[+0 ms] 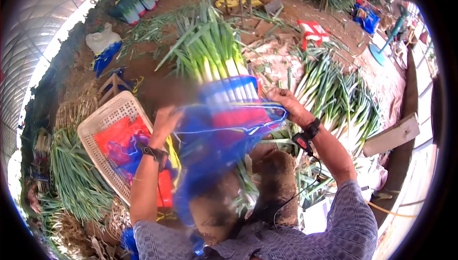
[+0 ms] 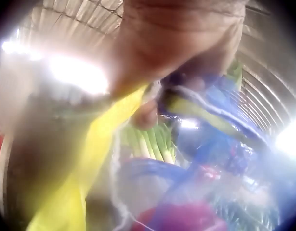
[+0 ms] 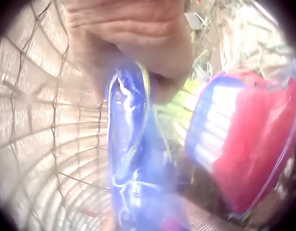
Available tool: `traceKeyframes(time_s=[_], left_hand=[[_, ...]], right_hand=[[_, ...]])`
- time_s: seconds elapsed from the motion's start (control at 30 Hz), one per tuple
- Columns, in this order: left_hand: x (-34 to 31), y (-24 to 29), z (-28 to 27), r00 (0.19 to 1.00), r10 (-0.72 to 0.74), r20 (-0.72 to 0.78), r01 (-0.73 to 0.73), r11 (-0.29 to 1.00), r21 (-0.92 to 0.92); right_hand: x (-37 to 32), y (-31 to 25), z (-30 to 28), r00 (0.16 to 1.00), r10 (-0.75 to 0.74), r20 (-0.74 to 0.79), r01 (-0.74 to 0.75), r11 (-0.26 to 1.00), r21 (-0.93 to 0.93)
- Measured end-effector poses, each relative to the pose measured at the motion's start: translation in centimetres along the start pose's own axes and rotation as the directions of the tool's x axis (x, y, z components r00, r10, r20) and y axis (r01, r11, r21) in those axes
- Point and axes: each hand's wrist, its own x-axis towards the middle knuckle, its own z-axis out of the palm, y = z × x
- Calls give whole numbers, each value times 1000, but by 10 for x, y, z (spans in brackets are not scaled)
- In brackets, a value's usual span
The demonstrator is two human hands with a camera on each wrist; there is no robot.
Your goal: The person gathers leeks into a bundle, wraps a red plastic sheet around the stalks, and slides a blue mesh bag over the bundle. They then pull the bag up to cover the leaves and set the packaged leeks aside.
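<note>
At scallion bundle point(image 1: 214, 55) | left hand point(image 1: 164, 119) fingers clutch mesh bag point(image 1: 214, 140) | right hand point(image 1: 286, 102) fingers too

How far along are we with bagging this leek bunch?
Done: the leek bunch is gathered, and its white ends appear to be inside the blue net bag. In hand: the left hand and right hand grip the bag's mouth on either side. Left: the green tops stick out of the bag, loose leeks lie on the ground, and spare bags sit in the basket.
</note>
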Motion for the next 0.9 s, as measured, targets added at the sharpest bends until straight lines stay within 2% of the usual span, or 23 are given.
traceKeyframes(time_s=[0.03, 0.13, 0.17, 0.2, 0.23, 0.27, 0.3, 0.33, 0.37, 0.4, 0.43, 0.47, 0.5, 0.57, 0.63, 0.67, 0.7, 0.73, 0.77, 0.8, 0.83, 0.87, 0.9], left_hand=[[5, -6, 7, 1000, -17, 17, 17, 1000, -19], [5, -9, 35, 997, -50, -58, 44, 994, -99], [6, -19, 47, 997, -13, -82, 10, 999, -39], [5, -24, 60, 998, -2, -56, 0, 999, -49], [0, -30, 75, 999, 7, -32, -9, 998, -61], [-7, -38, 92, 1000, 12, -5, -12, 994, -109], [-19, -42, 115, 998, 59, -13, -60, 997, -55], [-36, -43, 137, 979, 203, 32, -201, 978, -47], [-54, -52, 160, 929, 367, 56, -371, 920, 129], [-76, -69, 186, 970, 168, 177, -189, 976, 110], [-101, -94, 210, 952, 192, 237, -245, 944, 220], [-131, -126, 236, 950, 42, 311, -78, 991, 104], [-158, -163, 257, 914, -93, 396, 100, 995, 4], [-200, -260, 293, 847, 63, 528, -41, 998, -54], [-208, -273, 309, 802, 144, 579, -112, 990, -90], [-202, -266, 302, 807, 145, 573, -122, 989, -78], [-191, -265, 294, 865, -1, 502, 85, 986, -144], [-183, -267, 288, 898, -152, 414, 277, 925, -261], [-174, -270, 282, 902, -294, 316, 407, 821, -401], [-147, -262, 274, 814, -539, 219, 574, 682, -453], [-136, -274, 267, 927, -343, 151, 373, 885, -280], [-122, -275, 268, 971, -210, 118, 230, 954, -193], [-108, -278, 268, 994, -73, 83, 81, 992, -99]], right_hand=[[0, 10, -10, 996, -25, 90, 41, 982, -183], [-2, 36, -32, 963, 172, 206, -24, 819, -573], [-2, 45, -41, 948, 223, 225, -10, 730, -683], [10, 89, -65, 963, 80, 259, 139, 675, -725], [10, 98, -75, 950, -50, 307, 267, 636, -724], [5, 101, -81, 989, -94, 114, 147, 698, -701], [1, 104, -86, 989, -120, -85, 36, 760, -649], [10, 130, -105, 951, -219, -220, 24, 758, -652], [14, 160, -127, 890, -100, -445, -87, 921, -381], [10, 171, -134, 880, -52, -473, -64, 972, -226], [3, 183, -139, 870, 5, -493, -43, 997, -65], [-6, 195, -150, 894, 117, -432, -200, 968, -153], [-10, 222, -157, 931, 135, -340, -229, 940, -252], [-32, 268, -156, 880, 370, -297, -373, 926, 48], [-52, 293, -157, 866, 454, -211, -427, 890, 161], [-60, 284, -150, 873, 448, -191, -379, 871, 313], [-61, 283, -152, 866, 468, -175, -398, 858, 324], [-58, 287, -158, 859, 488, -155, -418, 844, 338], [-54, 293, -163, 853, 504, -133, -434, 828, 354], [-48, 304, -165, 860, 499, -104, -443, 832, 333], [-36, 343, -178, 932, 359, -53, -361, 931, -50], [-24, 383, -191, 978, 209, 0, -190, 891, -413], [-12, 379, -180, 979, 201, -33, -199, 912, -359]])
